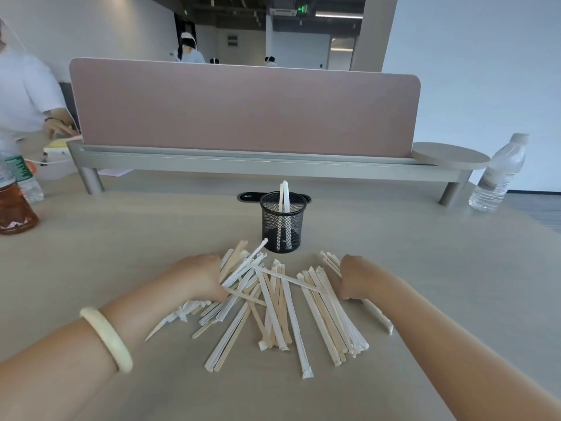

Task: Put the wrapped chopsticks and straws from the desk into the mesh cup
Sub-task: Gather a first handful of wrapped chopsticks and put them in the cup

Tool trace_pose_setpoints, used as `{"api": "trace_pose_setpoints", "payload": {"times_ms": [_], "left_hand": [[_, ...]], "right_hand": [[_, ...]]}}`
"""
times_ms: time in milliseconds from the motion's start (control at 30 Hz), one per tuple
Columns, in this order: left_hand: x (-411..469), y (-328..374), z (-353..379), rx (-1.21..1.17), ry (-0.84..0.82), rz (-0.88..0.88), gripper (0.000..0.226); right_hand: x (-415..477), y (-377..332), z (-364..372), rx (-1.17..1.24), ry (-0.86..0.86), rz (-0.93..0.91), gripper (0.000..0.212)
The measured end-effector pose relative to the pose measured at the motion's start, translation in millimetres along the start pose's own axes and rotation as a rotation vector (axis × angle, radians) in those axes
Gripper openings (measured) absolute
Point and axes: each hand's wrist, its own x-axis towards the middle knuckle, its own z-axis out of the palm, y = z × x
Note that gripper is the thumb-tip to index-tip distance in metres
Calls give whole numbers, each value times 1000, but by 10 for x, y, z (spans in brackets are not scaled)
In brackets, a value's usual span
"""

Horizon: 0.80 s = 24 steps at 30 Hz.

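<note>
A black mesh cup (283, 229) stands upright on the desk, with two wrapped sticks leaning inside it. In front of it lies a loose pile of wrapped chopsticks and straws (273, 302), white paper and pale wood, fanned out toward me. My left hand (200, 278) rests knuckles-up on the pile's left edge, fingers curled down among the sticks; a cream bangle sits on that wrist. My right hand (356, 278) presses on the pile's right edge, fingers curled over a few wrapped pieces. Whether either hand actually grips a stick is hidden by the knuckles.
A pink divider panel (243, 107) on a grey rail crosses the back of the desk. A clear water bottle (498, 174) stands far right. Two bottles (15, 196) stand far left. Another person sits at the left. A cable port lies behind the cup.
</note>
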Motion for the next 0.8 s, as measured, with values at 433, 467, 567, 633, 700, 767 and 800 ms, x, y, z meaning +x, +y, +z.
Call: {"api": "trace_pose_setpoints", "payload": {"times_ms": [433,467,567,633,700,767,800], "left_hand": [[100,-119,-94,-43,-31,41,12],[100,-143,-96,-85,-43,48,14],[77,-206,-73,-156,-89,68,17],[63,-220,-68,-121,-99,87,24],[54,-213,-78,-66,-97,104,34],[57,-188,-82,-46,-81,120,39],[60,-172,-83,-54,-71,121,39]], "right_hand": [[72,275,110,628,47,-75,12],[65,284,113,668,49,-77,16],[83,310,146,699,101,-89,17],[100,329,174,699,113,-94,16],[91,337,206,685,106,-91,14],[70,338,215,688,109,-89,12],[65,346,219,696,113,-89,12]]}}
